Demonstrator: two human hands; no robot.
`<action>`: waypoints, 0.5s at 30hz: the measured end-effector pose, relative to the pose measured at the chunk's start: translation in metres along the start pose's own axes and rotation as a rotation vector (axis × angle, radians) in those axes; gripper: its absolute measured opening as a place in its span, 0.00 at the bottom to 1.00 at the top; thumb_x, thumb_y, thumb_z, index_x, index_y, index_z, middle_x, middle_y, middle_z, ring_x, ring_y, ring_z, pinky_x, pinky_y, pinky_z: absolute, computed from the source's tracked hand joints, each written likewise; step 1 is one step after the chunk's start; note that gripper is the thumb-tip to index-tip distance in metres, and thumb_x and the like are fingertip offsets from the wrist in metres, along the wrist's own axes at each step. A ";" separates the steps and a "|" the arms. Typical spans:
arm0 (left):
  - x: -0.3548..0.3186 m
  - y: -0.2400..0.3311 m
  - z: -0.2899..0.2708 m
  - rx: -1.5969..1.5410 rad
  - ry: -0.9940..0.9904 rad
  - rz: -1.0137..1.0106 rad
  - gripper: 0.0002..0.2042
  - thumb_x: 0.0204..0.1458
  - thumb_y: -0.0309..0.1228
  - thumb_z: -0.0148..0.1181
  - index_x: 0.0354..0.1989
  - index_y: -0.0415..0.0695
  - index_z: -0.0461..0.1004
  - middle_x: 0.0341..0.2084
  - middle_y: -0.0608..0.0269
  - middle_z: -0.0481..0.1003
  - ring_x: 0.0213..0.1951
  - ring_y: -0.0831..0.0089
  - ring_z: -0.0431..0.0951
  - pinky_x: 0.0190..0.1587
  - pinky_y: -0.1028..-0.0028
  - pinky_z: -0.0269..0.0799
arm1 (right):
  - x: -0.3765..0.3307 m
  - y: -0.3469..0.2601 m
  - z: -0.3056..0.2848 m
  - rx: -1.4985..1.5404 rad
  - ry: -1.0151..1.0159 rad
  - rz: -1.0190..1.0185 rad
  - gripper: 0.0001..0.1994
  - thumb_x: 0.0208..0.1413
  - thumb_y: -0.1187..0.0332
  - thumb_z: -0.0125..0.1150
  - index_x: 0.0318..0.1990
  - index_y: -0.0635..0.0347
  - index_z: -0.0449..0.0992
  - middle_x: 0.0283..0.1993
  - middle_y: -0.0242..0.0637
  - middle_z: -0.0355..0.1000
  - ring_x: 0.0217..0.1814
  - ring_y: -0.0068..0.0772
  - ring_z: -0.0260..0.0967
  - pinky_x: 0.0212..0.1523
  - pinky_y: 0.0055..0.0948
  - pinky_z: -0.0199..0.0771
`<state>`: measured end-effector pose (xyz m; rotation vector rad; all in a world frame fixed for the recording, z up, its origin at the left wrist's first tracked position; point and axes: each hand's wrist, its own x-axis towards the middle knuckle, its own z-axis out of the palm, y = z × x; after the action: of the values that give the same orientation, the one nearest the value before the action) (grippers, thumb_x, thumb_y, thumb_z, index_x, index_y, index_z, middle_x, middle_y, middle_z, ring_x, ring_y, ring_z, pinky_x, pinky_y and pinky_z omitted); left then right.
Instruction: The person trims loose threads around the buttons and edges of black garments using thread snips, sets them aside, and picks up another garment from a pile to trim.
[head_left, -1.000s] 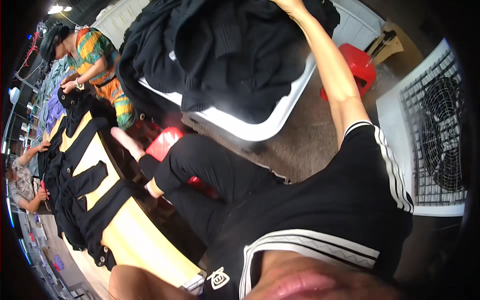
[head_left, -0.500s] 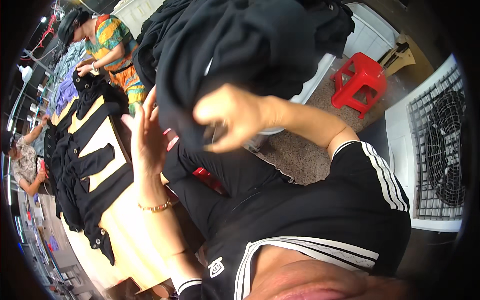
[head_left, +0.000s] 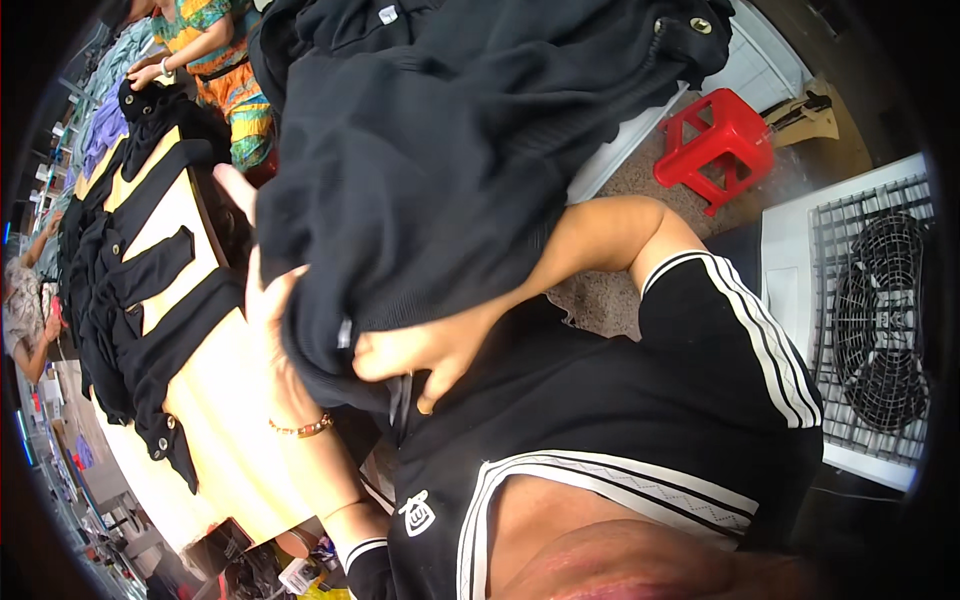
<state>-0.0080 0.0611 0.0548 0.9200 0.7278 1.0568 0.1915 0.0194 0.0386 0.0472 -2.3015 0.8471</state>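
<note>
A black knitted garment (head_left: 420, 190) with ribbed edges hangs in front of me, drawn from a large heap of dark clothes. My left hand (head_left: 268, 310) is against the garment's left edge, fingers stretched apart; part of the palm is behind the cloth. At the garment's lower ribbed edge, my right hand (head_left: 435, 350) is closed with the cloth by its fingers. A slim grey metal tool (head_left: 400, 402), which looks like small thread snips, sticks out under that hand, mostly hidden. A small pale tag (head_left: 345, 333) shows at the ribbed edge.
On the left, several black buttoned garments (head_left: 110, 300) lie along a pale wooden table (head_left: 215, 400). Beyond it, a person in a colourful patterned outfit (head_left: 250, 100) handles a garment; another person (head_left: 25, 310) works farther left. A red stool (head_left: 715, 145) and a fan unit (head_left: 880, 320) stand right.
The garment has come down and spread out toward me. My right hand has moved lower to its ribbed edge, and my left hand has shifted slightly left, now partly behind the cloth.
</note>
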 end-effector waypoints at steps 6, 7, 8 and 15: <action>-0.025 0.017 -0.048 -0.470 0.511 -0.085 0.17 0.55 0.35 0.62 0.48 0.35 0.77 0.48 0.50 0.79 0.50 0.60 0.77 0.60 0.64 0.71 | -0.029 -0.087 -0.112 -0.081 -0.008 0.323 0.29 0.44 0.63 0.78 0.52 0.65 0.75 0.44 0.45 0.77 0.41 0.34 0.77 0.40 0.32 0.79; -0.033 0.027 -0.044 -0.498 0.554 -0.086 0.18 0.55 0.37 0.62 0.48 0.35 0.77 0.48 0.51 0.79 0.51 0.61 0.77 0.60 0.65 0.71 | -0.039 -0.105 -0.125 -0.152 0.054 0.339 0.27 0.43 0.63 0.79 0.51 0.63 0.77 0.42 0.42 0.78 0.40 0.32 0.78 0.38 0.30 0.79; -0.050 0.035 -0.062 -0.326 0.662 0.030 0.18 0.55 0.36 0.61 0.48 0.35 0.77 0.48 0.51 0.79 0.51 0.62 0.77 0.59 0.65 0.71 | -0.051 -0.114 -0.135 -0.295 0.204 0.323 0.27 0.41 0.63 0.80 0.50 0.62 0.78 0.43 0.41 0.78 0.40 0.32 0.78 0.37 0.29 0.79; -0.119 0.009 -0.113 0.310 0.918 0.142 0.17 0.56 0.32 0.59 0.51 0.37 0.75 0.47 0.52 0.79 0.52 0.64 0.76 0.60 0.66 0.69 | -0.125 -0.079 -0.161 -1.368 0.589 0.865 0.28 0.42 0.56 0.78 0.54 0.48 0.79 0.49 0.34 0.76 0.46 0.36 0.78 0.46 0.32 0.78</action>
<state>-0.1476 -0.0182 0.0213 0.7205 1.6365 1.5331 0.4023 0.0282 0.0975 -1.5970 -1.8012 -0.4873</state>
